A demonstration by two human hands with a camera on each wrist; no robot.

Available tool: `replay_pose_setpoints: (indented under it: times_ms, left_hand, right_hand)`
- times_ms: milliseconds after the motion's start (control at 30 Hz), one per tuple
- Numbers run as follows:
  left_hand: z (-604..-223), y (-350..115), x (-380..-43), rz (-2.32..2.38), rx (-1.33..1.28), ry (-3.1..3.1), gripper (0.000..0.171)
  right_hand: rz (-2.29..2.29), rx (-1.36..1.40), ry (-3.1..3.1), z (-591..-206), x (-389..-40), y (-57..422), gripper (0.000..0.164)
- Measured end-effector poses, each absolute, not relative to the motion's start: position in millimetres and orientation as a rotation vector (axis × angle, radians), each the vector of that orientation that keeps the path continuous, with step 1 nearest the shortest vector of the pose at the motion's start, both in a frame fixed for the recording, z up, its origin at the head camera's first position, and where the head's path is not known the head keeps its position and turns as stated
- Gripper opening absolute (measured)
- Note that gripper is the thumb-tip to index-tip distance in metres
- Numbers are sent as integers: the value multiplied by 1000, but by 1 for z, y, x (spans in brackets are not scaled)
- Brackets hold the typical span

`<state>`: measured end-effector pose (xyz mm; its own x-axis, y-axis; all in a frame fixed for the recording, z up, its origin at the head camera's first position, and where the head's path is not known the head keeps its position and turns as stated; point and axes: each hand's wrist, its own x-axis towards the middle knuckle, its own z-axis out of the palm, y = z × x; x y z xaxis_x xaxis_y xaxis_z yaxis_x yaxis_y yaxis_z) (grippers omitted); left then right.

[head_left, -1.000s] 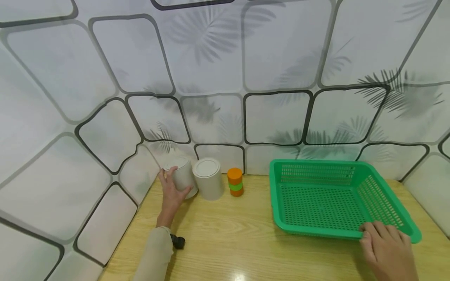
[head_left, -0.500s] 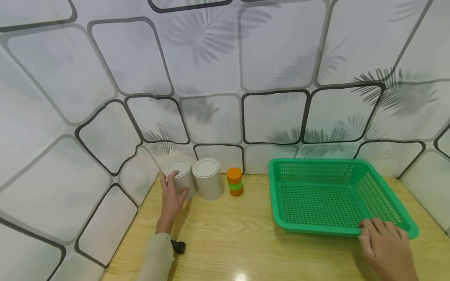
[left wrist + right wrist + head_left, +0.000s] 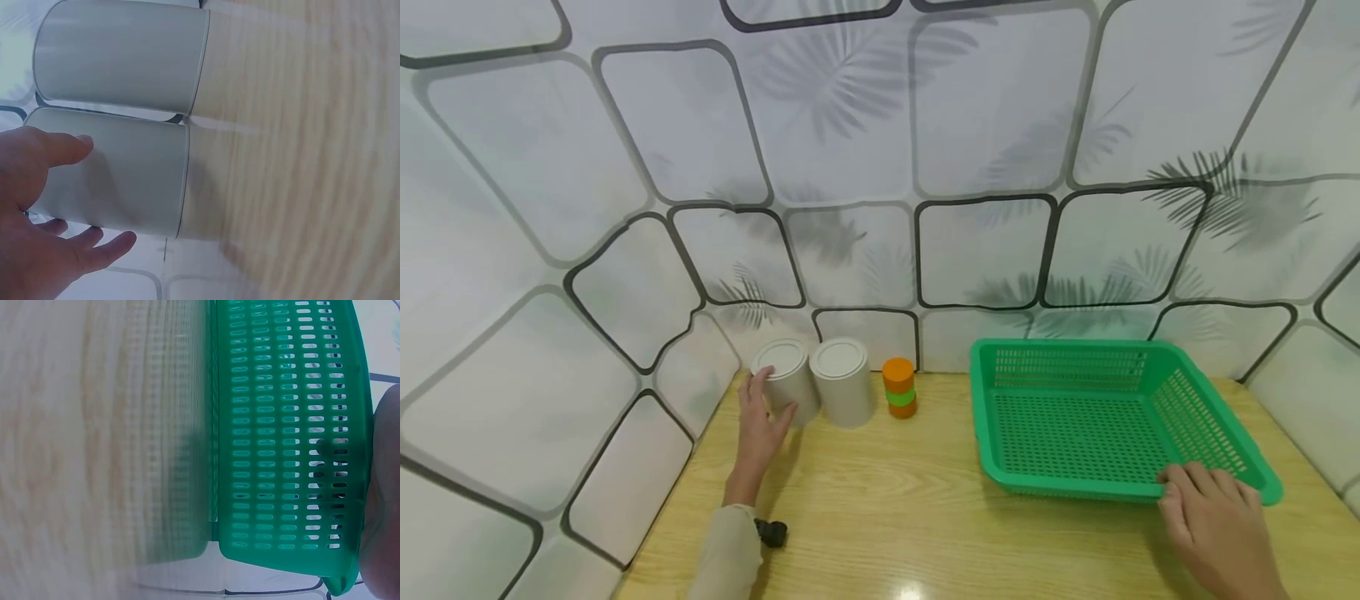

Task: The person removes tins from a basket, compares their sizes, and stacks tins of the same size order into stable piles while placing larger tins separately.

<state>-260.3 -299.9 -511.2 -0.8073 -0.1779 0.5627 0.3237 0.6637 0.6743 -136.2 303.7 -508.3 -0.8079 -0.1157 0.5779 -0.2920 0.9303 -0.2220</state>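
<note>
Two pale grey lidded cans stand side by side against the back wall: the left can and the right can. My left hand is spread about the left can's near left side, its thumb in front and its fingers along the far side, loosely extended. At the right, my right hand grips the near rim of a green plastic basket, its fingers curled over the edge. In the right wrist view the basket's slotted side wall fills the middle, with part of the hand at the right edge.
A small orange container with a green band stands just right of the cans. The wood-grain table meets patterned walls at the back and both sides. A black wrist camera sits on the left wrist.
The left can has settled from a slight tilt to upright beside the other can. My left hand has eased back from it and loosened, while the right hand keeps its grip on the basket rim.
</note>
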Motion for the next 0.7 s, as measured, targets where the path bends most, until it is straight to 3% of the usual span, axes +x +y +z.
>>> replay_pose_setpoints:
  times_ms: [267, 700]
  left_hand:
    - [-507, -316, -247, -953, -238, -2247, 71]
    - [-494, -321, -222, -909, -228, -2448, 51]
  right_hand:
    - [398, 306, -2527, -506, -138, 301, 20]
    - [424, 314, -2676, -487, -140, 304, 17]
